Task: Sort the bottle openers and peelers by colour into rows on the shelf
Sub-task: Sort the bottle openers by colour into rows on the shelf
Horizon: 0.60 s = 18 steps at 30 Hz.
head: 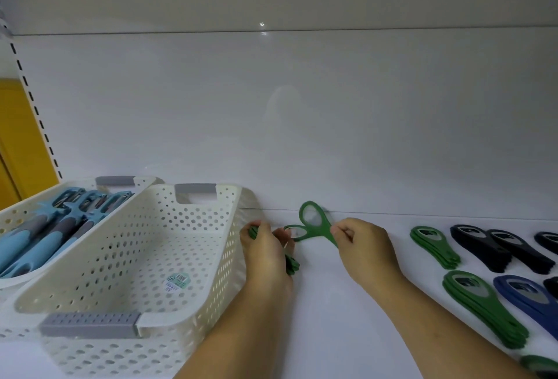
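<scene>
1. Nearest, at the right on the shelf [332, 318], 2 green stacks [483, 306] are lying flat with their ring ends toward the back wall.
2. The left hand [265, 253] is clamping a green bundle [292, 264] just beside the empty basket [211, 258]. The right hand [362, 246] is pinching 1 green opener [314, 221] by its handle end.
3. That opener is standing raised, its long axis tilting up-left and its ring end uppermost. It should be lifted clear of the bundle, then laid down matching the stacks.
4. Farthest left, blue peelers [60, 227] are lying in another basket.

Green bottle openers [326, 229] raised, green, black, blue stacks [483, 306] lying right, likely blue peelers [57, 229] left
</scene>
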Each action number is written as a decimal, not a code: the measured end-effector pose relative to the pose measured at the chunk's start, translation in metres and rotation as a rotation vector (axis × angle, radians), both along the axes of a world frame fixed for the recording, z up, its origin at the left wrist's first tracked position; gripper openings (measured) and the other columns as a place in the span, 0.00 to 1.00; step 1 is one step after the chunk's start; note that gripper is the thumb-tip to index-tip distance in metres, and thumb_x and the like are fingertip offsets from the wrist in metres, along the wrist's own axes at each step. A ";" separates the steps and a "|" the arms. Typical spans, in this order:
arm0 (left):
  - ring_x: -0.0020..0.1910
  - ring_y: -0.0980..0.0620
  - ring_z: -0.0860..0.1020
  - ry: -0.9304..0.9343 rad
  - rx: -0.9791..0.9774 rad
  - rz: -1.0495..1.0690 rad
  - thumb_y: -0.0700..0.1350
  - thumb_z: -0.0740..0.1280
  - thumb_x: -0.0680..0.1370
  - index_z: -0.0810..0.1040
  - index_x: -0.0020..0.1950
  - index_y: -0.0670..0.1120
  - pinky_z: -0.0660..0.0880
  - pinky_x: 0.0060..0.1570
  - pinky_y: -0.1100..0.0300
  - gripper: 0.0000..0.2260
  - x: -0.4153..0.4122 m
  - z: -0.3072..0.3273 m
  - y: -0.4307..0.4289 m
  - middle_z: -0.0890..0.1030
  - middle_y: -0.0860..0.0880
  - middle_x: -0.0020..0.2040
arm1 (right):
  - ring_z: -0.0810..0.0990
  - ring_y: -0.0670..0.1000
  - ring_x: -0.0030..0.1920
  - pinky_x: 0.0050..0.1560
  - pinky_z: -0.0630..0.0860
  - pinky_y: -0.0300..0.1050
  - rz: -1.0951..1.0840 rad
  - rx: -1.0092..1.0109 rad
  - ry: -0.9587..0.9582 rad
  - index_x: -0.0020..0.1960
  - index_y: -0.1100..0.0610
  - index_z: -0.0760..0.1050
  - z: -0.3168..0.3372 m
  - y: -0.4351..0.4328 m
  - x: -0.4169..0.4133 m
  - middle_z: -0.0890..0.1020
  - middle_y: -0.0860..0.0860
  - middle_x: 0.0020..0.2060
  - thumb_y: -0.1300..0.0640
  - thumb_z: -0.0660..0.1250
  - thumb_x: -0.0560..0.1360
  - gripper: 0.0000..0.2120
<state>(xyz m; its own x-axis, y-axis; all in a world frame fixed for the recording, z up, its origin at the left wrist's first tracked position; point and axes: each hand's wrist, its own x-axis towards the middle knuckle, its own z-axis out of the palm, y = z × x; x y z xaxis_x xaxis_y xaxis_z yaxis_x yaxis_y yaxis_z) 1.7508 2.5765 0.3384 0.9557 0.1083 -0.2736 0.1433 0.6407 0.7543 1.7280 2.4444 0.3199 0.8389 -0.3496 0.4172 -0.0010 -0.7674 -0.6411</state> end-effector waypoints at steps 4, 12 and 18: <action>0.44 0.46 0.79 -0.091 0.059 -0.187 0.52 0.59 0.81 0.66 0.59 0.49 0.78 0.49 0.49 0.11 -0.002 -0.003 -0.006 0.78 0.42 0.47 | 0.78 0.48 0.38 0.40 0.75 0.42 0.232 0.028 -0.098 0.43 0.54 0.83 0.005 0.021 -0.009 0.82 0.47 0.37 0.57 0.68 0.75 0.05; 0.38 0.46 0.79 -0.045 -0.075 -0.008 0.34 0.58 0.79 0.68 0.63 0.48 0.80 0.40 0.55 0.14 0.000 -0.006 -0.001 0.74 0.42 0.43 | 0.74 0.45 0.59 0.58 0.71 0.39 0.234 -0.075 0.003 0.60 0.50 0.77 -0.001 0.009 0.000 0.77 0.44 0.59 0.53 0.62 0.78 0.12; 0.29 0.49 0.73 -0.063 -0.051 -0.006 0.35 0.56 0.79 0.68 0.50 0.45 0.74 0.25 0.63 0.06 0.003 -0.007 0.002 0.74 0.42 0.40 | 0.57 0.52 0.74 0.72 0.57 0.48 0.260 -0.377 0.378 0.73 0.50 0.61 -0.006 0.005 0.006 0.64 0.43 0.71 0.43 0.54 0.80 0.24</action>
<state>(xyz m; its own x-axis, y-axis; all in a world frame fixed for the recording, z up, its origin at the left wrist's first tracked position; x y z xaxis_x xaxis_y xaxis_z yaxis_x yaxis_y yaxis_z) 1.7537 2.5787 0.3318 0.9719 0.0901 -0.2174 0.1002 0.6775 0.7286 1.7337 2.4493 0.3136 0.9918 0.0014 0.1282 0.0422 -0.9479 -0.3156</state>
